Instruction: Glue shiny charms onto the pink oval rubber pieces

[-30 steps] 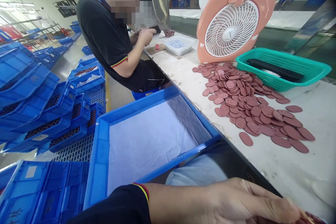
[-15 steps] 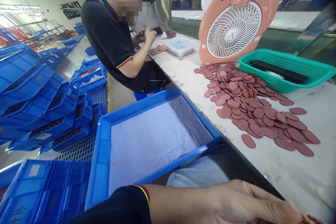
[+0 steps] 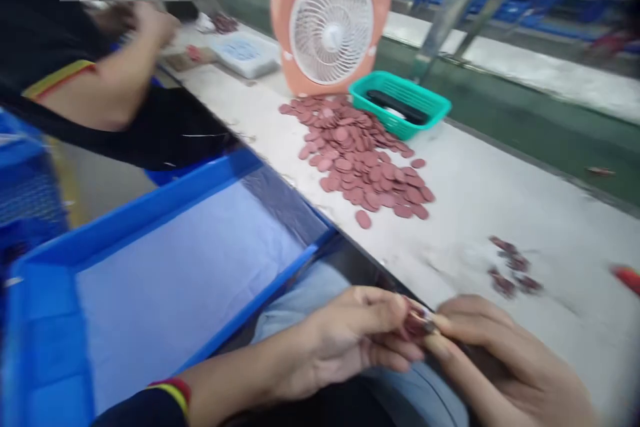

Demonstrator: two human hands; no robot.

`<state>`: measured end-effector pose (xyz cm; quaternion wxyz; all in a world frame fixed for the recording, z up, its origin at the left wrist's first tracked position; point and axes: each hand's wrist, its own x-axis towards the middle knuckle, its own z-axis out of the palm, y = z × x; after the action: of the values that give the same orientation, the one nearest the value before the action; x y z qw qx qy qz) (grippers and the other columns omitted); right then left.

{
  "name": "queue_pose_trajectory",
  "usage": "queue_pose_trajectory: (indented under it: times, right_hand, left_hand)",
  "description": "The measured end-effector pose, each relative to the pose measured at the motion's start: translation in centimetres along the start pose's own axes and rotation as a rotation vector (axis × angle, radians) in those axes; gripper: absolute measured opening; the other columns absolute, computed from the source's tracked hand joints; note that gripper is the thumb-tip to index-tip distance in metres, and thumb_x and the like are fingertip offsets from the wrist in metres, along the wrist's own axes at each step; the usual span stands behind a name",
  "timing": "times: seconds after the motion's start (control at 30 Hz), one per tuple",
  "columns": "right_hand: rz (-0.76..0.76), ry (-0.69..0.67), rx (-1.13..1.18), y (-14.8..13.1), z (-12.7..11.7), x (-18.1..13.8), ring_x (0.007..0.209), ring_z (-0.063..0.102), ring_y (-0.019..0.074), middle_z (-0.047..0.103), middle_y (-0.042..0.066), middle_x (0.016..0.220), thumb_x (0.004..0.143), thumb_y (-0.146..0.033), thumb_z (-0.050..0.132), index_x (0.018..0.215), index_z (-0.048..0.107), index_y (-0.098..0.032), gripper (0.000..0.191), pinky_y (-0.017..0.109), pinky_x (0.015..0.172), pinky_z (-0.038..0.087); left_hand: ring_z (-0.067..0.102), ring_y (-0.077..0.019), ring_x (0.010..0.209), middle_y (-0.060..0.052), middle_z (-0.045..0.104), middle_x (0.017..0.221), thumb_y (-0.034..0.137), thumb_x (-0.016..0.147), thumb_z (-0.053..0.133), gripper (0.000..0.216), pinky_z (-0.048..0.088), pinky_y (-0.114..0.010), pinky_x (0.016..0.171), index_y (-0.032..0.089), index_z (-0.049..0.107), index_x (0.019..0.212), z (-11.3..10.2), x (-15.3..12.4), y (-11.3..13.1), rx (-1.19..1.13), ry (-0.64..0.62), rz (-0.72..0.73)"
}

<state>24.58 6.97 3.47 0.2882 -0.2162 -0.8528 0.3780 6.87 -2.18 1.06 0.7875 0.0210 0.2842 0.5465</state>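
My left hand (image 3: 345, 337) is closed, its thumb and fingers gripping a small glossy dark-red piece (image 3: 414, 321) above my lap. Thumb and forefinger of my right hand (image 3: 515, 353) pinch the same piece from the other side, where a pale, shiny bit shows; blur hides its detail. Several similar dark-red pieces (image 3: 515, 267) lie on the white table (image 3: 465, 180) beyond my right hand. Farther left on the table is a heap of flat reddish-brown oval discs (image 3: 370, 170), apart from both hands.
A blue tray (image 3: 50, 340) lined with a pale sheet stands left of my lap. Behind the discs are an orange fan (image 3: 330, 27) and a green basket (image 3: 400, 123) holding a black object. A co-worker (image 3: 115, 87) sits at the left, near a white tub (image 3: 245, 70).
The view has swung to the right and down. Both my hands now meet on the dark-red piece; earlier only my left hand showed, near the lower right edge.
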Motion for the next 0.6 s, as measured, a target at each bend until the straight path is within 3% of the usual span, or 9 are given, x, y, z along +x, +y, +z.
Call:
queue_pose_trajectory:
  times: [0.13,0.47,0.6]
  right_hand:
    - [0.040,0.067,0.091,-2.8,0.4,2.3,0.069,0.066,0.0094,0.066,-0.001,0.080,0.087,-0.010,0.070,0.089,0.070,-0.021,0.011,0.018,0.063,0.055]
    - [0.088,0.128,0.180,-2.5,0.6,1.7,0.073,0.066,0.0081,0.068,0.001,0.082,0.085,-0.011,0.075,0.091,0.075,-0.016,0.008,0.017,0.068,0.054]
    - [0.077,0.135,0.178,-2.6,0.7,1.6,0.074,0.064,0.0086,0.067,0.000,0.083,0.085,-0.013,0.075,0.095,0.075,-0.018,0.011,0.019,0.069,0.054]
  left_hand:
    - [0.063,-0.0046,0.052,0.000,0.070,0.065,0.047,0.065,0.091,0.038,0.054,-0.010,0.053,0.015,0.081,0.081,0.2,0.3,0.4,-0.012,-0.028,-0.020]
    - [0.060,-0.0038,0.050,0.001,0.067,0.060,0.045,0.062,0.094,0.039,0.054,-0.009,0.051,0.014,0.082,0.083,0.5,0.5,0.8,0.038,0.005,-0.039]
    - [0.060,-0.0042,0.050,0.000,0.067,0.062,0.046,0.064,0.092,0.034,0.055,-0.010,0.049,0.016,0.081,0.073,0.5,0.5,1.0,0.045,-0.030,-0.030]
